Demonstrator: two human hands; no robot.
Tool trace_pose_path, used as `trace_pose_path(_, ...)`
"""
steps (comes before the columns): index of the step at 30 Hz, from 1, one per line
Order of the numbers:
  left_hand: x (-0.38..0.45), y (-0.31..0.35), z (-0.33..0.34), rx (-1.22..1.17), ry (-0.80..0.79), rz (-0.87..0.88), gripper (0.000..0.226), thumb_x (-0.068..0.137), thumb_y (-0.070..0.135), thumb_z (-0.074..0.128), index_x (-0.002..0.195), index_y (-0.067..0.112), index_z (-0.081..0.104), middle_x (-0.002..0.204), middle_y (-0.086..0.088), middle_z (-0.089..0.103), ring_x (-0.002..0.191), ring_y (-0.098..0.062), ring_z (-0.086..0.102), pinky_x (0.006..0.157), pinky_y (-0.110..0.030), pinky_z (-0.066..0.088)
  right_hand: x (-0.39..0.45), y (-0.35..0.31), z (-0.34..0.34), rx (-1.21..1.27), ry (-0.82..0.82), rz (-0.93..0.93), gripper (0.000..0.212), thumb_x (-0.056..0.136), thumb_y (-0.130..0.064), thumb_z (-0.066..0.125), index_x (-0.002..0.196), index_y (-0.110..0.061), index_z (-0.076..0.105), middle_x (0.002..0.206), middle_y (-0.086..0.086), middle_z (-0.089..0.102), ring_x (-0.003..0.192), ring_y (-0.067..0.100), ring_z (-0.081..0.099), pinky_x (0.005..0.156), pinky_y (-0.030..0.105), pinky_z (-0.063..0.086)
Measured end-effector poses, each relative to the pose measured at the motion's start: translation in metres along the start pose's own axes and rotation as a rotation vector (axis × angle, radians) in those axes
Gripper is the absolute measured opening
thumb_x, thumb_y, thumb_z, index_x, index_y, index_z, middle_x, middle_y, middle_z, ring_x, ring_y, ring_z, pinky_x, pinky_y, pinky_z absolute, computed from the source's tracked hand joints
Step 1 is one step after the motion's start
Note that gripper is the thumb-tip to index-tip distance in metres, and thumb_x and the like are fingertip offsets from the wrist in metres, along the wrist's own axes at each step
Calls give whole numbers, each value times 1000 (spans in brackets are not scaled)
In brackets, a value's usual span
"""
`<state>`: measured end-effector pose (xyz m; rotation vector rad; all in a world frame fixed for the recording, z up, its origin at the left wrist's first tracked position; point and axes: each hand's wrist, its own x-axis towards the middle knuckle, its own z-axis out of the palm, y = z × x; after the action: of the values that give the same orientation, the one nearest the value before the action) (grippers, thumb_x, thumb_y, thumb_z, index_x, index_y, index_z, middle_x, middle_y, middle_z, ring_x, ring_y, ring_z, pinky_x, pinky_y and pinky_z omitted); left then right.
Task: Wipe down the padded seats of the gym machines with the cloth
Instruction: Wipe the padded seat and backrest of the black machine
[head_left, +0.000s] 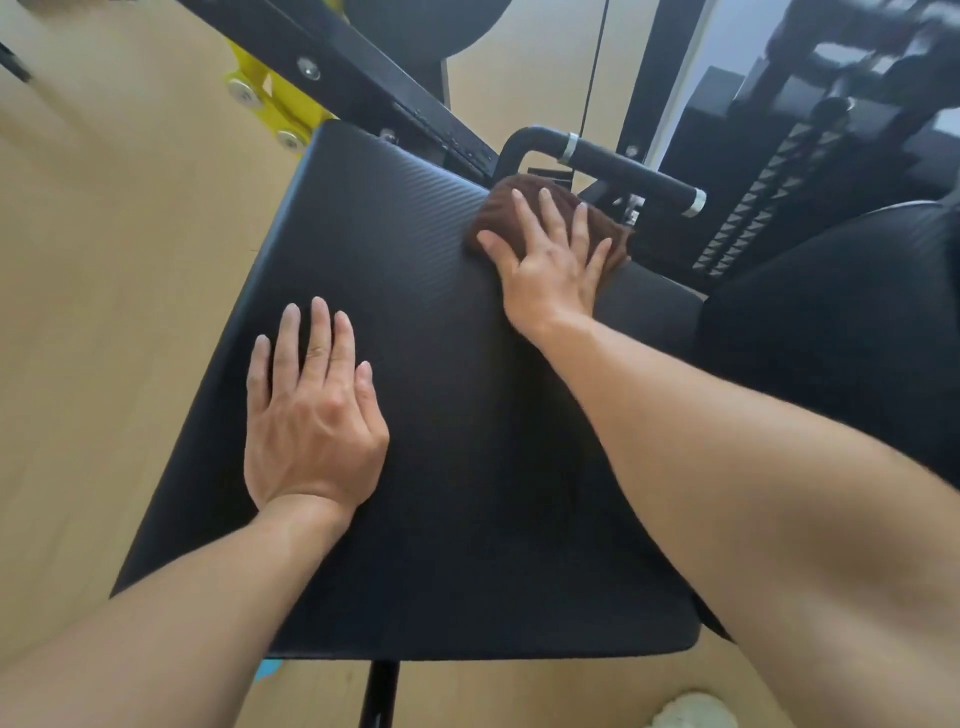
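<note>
One brown terry cloth lies bunched at the far right corner of one black, ribbed padded seat, partly overhanging the edge beside a black handle bar with chrome collars. The right hand presses flat on the cloth with fingers spread; its grip is fully extended, pinning the cloth rather than closing around it. The left hand rests palm-down on the bare near-left area of the seat, grip extended, holding nothing.

Probable faults: with no fingers wrapped round it, the cloth may slip from under the palm and fall off the seat edge. A stroke carried past the corner may strike the handle bar.

Count: one cloth, one seat being wiped, two hands. A second dark pad stands to the right.
</note>
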<state>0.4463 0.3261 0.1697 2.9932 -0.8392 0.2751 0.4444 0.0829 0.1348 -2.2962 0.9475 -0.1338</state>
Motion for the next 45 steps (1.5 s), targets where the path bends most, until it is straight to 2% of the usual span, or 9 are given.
trace_pose_path(9, -2, 0, -3, -39, 4, -6, 57, 105, 34, 24, 154, 7, 36, 164, -10, 33, 156, -28, 21, 127, -49, 14, -20, 64, -24, 98, 196, 465, 57, 104, -56, 38, 156, -36, 33, 168, -10, 20, 158, 22, -1, 120, 65, 15)
trace_pose_path(13, 0, 0, -3, -35, 10, 6, 57, 105, 34, 25, 153, 7, 37, 163, -12, 35, 155, -30, 23, 126, -50, 16, -27, 62, -26, 191, 295, 485, 59, 99, -55, 52, 153, -32, 42, 167, -8, 27, 158, 21, 3, 125, 51, 18)
trace_pose_path(19, 0, 0, -3, -17, 5, 4, 58, 104, 35, 27, 152, 5, 39, 162, -13, 36, 154, -31, 24, 126, -51, 17, -29, -44, 16, 209, 210, -201, 40, 102, -37, 55, 142, -33, 57, 158, -9, 45, 156, 18, 18, 124, 45, 25)
trace_pose_path(21, -1, 0, -4, -13, -1, 0, 59, 104, 36, 25, 152, 5, 39, 162, -12, 36, 155, -30, 22, 126, -51, 15, -25, -33, 14, 164, 140, -263, 41, 105, -35, 51, 145, -28, 53, 160, -8, 42, 157, 19, 13, 123, 46, 22)
trace_pose_path(26, 1, 1, -2, -14, -7, -12, 62, 103, 39, 24, 153, 5, 39, 164, -11, 33, 156, -28, 17, 127, -48, 9, -51, 83, -22, 165, 278, 323, 45, 108, -18, 42, 153, -19, 41, 166, -3, 29, 158, 18, 7, 125, 46, 21)
trace_pose_path(32, 1, 1, -2, -7, 4, -7, 63, 103, 40, 25, 153, 5, 39, 164, -12, 34, 156, -28, 17, 127, -48, 8, -62, 57, -20, 312, 366, 458, 46, 108, -25, 44, 153, -18, 43, 166, 2, 31, 157, 18, 16, 126, 42, 20)
trace_pose_path(36, 1, 3, -4, -10, -3, -8, 62, 103, 39, 26, 153, 4, 38, 164, -12, 33, 156, -29, 17, 127, -50, 10, -161, 26, -5, 355, 254, 229, 43, 106, -40, 47, 146, -26, 51, 158, -11, 39, 153, 18, 28, 121, 49, 30)
trace_pose_path(40, 2, 4, -5, -13, 10, -1, 60, 103, 36, 29, 152, 3, 40, 163, -14, 35, 155, -31, 21, 126, -51, 13, -257, 27, 15, -19, 8, -182, 61, 95, -72, 44, 144, -37, 52, 162, -11, 35, 157, 20, 16, 126, 49, 14)
trace_pose_path(45, 2, 3, -3, -2, 24, 5, 58, 103, 34, 29, 153, 5, 38, 164, -12, 34, 155, -31, 21, 126, -51, 13, -162, 31, 21, -125, 33, -151, 71, 94, -73, 36, 156, -41, 30, 170, -3, 16, 158, 33, -5, 122, 66, 5)
